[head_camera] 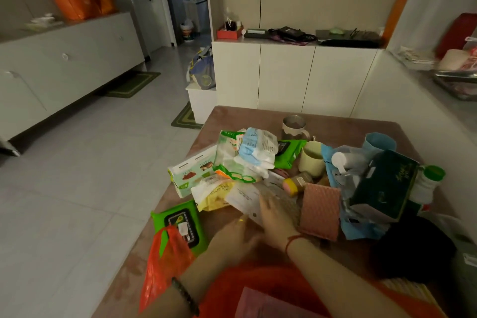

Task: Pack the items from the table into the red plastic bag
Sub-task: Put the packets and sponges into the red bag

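The red plastic bag [165, 263] lies at the near edge of the table [335, 121], one handle standing up at the left, with a pink sheet [260, 304] in its mouth. My right hand [275, 217] lies flat, fingers apart, on a clear packet [247, 200] in the pile. My left hand [238, 236] is beside it, low over the table, blurred. A green wipes pack [180, 222] lies just left of my hands and a pink textured pouch [320, 212] just right.
Further back lie a foil box [193, 171], snack bags, a mask pack [258, 148], a second wipes pack [289, 151], two mugs [311, 159], a dark green tissue box [384, 186], blue pouches and a white bottle [426, 183]. White cabinets stand behind; tiled floor is at left.
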A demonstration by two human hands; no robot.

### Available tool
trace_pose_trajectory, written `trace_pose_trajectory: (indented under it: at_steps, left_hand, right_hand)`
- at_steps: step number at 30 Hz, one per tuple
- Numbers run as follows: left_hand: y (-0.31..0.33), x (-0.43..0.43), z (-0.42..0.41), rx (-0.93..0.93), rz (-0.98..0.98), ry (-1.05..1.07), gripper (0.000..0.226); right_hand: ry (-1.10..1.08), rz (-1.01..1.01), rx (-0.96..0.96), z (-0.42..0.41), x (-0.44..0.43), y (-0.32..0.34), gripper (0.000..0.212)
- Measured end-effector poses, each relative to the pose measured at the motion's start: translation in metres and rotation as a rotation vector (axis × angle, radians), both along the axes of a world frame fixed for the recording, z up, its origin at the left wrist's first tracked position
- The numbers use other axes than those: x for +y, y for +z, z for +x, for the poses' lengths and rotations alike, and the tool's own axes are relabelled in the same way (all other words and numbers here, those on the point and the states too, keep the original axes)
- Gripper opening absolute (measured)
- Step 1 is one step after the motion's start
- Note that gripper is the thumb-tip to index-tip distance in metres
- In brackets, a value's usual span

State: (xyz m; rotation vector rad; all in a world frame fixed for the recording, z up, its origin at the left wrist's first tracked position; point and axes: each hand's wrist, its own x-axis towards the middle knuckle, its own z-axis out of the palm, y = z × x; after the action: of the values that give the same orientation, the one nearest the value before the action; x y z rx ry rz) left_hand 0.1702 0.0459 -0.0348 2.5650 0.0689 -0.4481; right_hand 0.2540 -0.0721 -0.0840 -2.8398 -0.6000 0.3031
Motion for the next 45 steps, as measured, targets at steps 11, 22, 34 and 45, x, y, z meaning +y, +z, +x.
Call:
trace_pose_trajectory:
  at_steps: [11,22,34,45]
  left_hand:
    - [-0.008,0.011,0.032,0.188,-1.132,0.782,0.040]
    - [0.000,0.013,0.014,0.313,-1.256,0.715,0.032]
    - [0.009,0.042,-0.019,0.026,-1.188,0.786,0.023]
    - [0.021,0.021,-0.023,0.014,-1.294,0.621,0.032]
  right_hand:
    - [-0.091,0.325,-0.237,0.021,0.007,0.011,0.040]
    - [0.373,0.423,0.146,-0.074,-0.055,0.061,0.062]
    - [0.136,-0.232,0.097,0.007,-0.083,0.022,0.075]
    - [-0.479,1.495,0.291,-0.018,-0.077,0.116,0.022]
